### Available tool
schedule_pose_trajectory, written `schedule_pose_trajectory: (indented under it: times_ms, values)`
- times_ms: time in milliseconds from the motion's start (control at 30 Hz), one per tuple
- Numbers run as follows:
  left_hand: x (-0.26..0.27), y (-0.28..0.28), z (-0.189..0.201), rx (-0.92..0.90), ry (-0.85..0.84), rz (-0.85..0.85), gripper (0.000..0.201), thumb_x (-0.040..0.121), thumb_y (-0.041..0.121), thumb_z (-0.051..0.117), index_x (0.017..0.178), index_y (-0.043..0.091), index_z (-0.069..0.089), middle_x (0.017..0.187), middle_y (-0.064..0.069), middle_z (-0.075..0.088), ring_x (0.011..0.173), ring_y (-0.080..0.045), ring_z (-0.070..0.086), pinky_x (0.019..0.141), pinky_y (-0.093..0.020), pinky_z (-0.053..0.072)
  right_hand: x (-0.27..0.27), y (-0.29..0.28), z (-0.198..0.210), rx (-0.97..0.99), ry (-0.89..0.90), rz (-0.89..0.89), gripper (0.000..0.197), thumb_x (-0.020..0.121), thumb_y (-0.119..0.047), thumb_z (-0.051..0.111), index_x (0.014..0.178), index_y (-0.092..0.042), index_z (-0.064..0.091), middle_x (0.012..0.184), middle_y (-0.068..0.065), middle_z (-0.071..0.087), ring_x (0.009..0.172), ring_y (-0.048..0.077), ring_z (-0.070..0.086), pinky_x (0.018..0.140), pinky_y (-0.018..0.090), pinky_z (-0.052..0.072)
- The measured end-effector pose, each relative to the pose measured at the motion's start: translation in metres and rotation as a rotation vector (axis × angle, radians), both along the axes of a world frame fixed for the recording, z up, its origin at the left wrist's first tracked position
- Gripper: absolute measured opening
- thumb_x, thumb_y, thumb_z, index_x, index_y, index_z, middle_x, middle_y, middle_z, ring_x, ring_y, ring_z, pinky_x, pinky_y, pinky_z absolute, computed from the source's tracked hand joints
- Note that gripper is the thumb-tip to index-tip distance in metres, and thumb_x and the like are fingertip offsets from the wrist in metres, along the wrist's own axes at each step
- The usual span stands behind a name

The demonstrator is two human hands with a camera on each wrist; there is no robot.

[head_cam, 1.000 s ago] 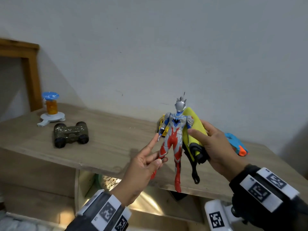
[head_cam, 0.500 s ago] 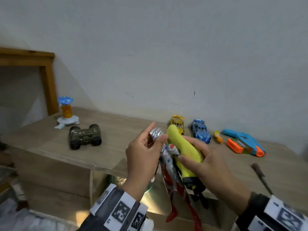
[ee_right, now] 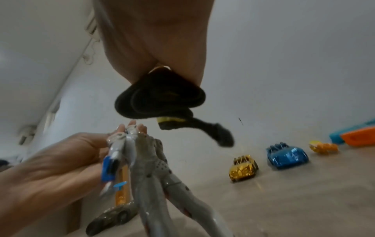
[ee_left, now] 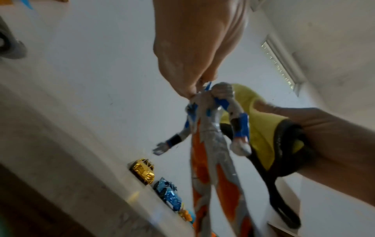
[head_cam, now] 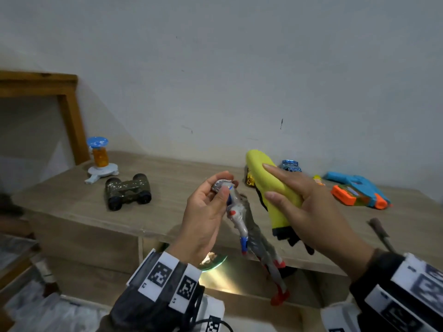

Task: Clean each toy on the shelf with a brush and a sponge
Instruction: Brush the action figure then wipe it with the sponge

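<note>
Head view: a person stands before a wooden shelf (head_cam: 79,207) with both hands raised over its front edge. Their left hand (head_cam: 206,212) pinches the head of a silver, red and blue action figure (head_cam: 239,219) between thumb and curled fingers, so the body and legs hang down and tilt toward the right. Their right hand (head_cam: 311,207) is wrapped around a yellow sponge (head_cam: 275,195) with a black edge and dangling black loop, fingers laid along its face and thumb behind; the sponge sits just beside the figure's torso, and whether they touch cannot be told from here. The step in hand looks like wiping the figure with the sponge. To do it well, a firmer hold lower on the torso would probably stop the figure swinging, and strokes should run along the limbs so thin arms are not bent. On the shelf top lie green toy binoculars (head_cam: 128,194), a blue and orange spinner toy (head_cam: 100,156), a gold car (ee_right: 243,168), a blue car (ee_right: 286,154), a small orange toy (ee_right: 323,146) and a blue and orange toy gun (head_cam: 359,191). A dark handled tool (head_cam: 381,233), possibly the brush, lies at the right. No bins or boxes are visible; the open compartment under the shelf shows only a bright, unclear reflection
</note>
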State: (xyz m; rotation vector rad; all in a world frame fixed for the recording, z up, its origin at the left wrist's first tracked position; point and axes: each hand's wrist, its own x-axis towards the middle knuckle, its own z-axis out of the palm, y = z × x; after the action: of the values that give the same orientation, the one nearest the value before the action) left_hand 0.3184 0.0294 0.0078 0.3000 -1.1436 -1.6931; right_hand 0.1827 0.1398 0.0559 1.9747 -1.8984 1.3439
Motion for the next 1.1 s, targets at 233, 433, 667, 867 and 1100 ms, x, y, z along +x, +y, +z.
schedule_pose_trajectory:
  times_ms: [233, 433, 667, 867, 1100]
  values:
    - [0.014, -0.014, 0.0, 0.092, 0.193, -0.09, 0.018, 0.09, 0.009, 0.041, 0.097, 0.012, 0.058, 0.085, 0.001, 0.07, 0.078, -0.008, 0.07, 0.066, -0.022, 0.057, -0.016, 0.023, -0.027, 0.302, 0.338, 0.22, 0.037, 0.083, -0.02, 0.06, 0.113, -0.041, 0.063, 0.096, -0.012, 0.053, 0.087, 0.002, 0.051, 0.075, 0.001, 0.033]
    - [0.018, -0.024, -0.005, 0.102, 0.199, -0.127, 0.023, 0.08, 0.015, 0.05, 0.101, 0.015, 0.06, 0.09, 0.0, 0.069, 0.084, -0.008, 0.068, 0.069, -0.023, 0.057, -0.05, 0.048, 0.028, 0.691, 0.499, 0.044, 0.043, 0.085, -0.023, 0.061, 0.097, -0.063, 0.05, 0.103, -0.023, 0.056, 0.097, -0.002, 0.053, 0.086, 0.011, 0.04]
    - [0.001, -0.019, -0.012, 0.089, 0.2, -0.24, 0.054, 0.049, 0.035, 0.09, 0.099, 0.022, 0.072, 0.098, -0.001, 0.07, 0.092, -0.012, 0.065, 0.079, -0.025, 0.055, -0.013, 0.006, 0.021, 0.094, 0.171, 0.122, 0.039, 0.083, -0.018, 0.067, 0.113, -0.042, 0.06, 0.095, -0.02, 0.055, 0.087, -0.005, 0.052, 0.077, 0.001, 0.033]
    - [0.012, -0.035, -0.014, 0.117, 0.23, -0.201, 0.065, 0.051, 0.039, 0.089, 0.107, 0.015, 0.066, 0.1, -0.003, 0.069, 0.103, -0.018, 0.063, 0.093, -0.038, 0.051, -0.046, 0.023, -0.001, 0.678, 0.486, -0.062, 0.036, 0.089, -0.022, 0.058, 0.12, -0.039, 0.058, 0.102, -0.014, 0.052, 0.103, 0.01, 0.052, 0.071, 0.011, 0.03]
    - [-0.006, -0.015, -0.007, 0.073, 0.142, -0.009, 0.038, 0.062, 0.018, 0.071, 0.098, 0.012, 0.063, 0.083, -0.002, 0.072, 0.074, -0.01, 0.069, 0.064, -0.019, 0.056, -0.017, 0.016, 0.017, 0.097, 0.096, 0.057, 0.041, 0.084, -0.02, 0.065, 0.116, -0.044, 0.056, 0.096, -0.018, 0.055, 0.088, -0.01, 0.051, 0.077, 0.001, 0.033]
